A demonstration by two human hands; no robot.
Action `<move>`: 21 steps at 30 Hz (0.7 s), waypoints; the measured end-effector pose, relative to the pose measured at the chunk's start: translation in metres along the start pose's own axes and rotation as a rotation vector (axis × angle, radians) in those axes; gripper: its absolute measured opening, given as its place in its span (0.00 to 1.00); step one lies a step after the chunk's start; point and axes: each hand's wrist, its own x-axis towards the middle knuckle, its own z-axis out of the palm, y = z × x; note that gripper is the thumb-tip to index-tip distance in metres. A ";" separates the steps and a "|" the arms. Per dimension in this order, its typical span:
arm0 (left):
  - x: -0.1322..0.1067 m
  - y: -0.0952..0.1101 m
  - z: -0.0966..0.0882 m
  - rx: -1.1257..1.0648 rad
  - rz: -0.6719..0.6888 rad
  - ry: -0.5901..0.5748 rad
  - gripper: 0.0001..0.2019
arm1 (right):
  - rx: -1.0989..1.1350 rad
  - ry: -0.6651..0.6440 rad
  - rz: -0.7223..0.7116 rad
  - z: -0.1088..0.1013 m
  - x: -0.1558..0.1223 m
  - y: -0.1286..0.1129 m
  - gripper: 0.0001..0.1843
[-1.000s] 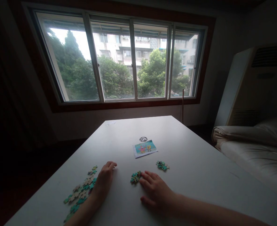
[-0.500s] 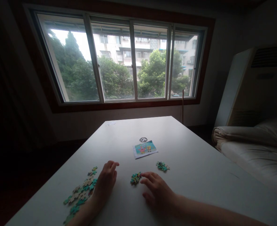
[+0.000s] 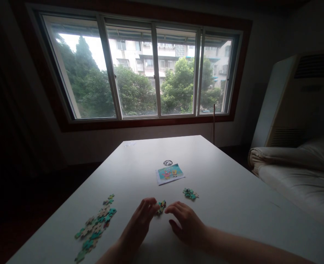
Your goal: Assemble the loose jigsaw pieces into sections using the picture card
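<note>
On the white table (image 3: 233,198) lies a small joined cluster of puzzle pieces (image 3: 161,206), between my two hands. My left hand (image 3: 141,223) has its fingertips curled against the cluster's left side. My right hand (image 3: 185,222) rests just right of it, fingers bent and apart, fingertips close to the cluster. A second small cluster (image 3: 190,194) lies further right. A spread of loose pieces (image 3: 96,227) lies at the left. The reference picture card (image 3: 169,173) sits further back in the middle.
A small dark round mark (image 3: 168,162) sits behind the card. A wide window (image 3: 140,69) fills the far wall. A white cushioned seat (image 3: 296,172) and a tall white unit (image 3: 296,99) stand at the right. The table's left edge drops to a dark floor.
My left hand has moved right, away from the loose pieces, to the small cluster. My right hand has drawn back slightly and curled its fingers.
</note>
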 end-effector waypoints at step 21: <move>0.003 0.033 -0.006 -0.201 0.265 -0.134 0.10 | 0.018 -0.049 -0.060 -0.007 0.002 -0.004 0.15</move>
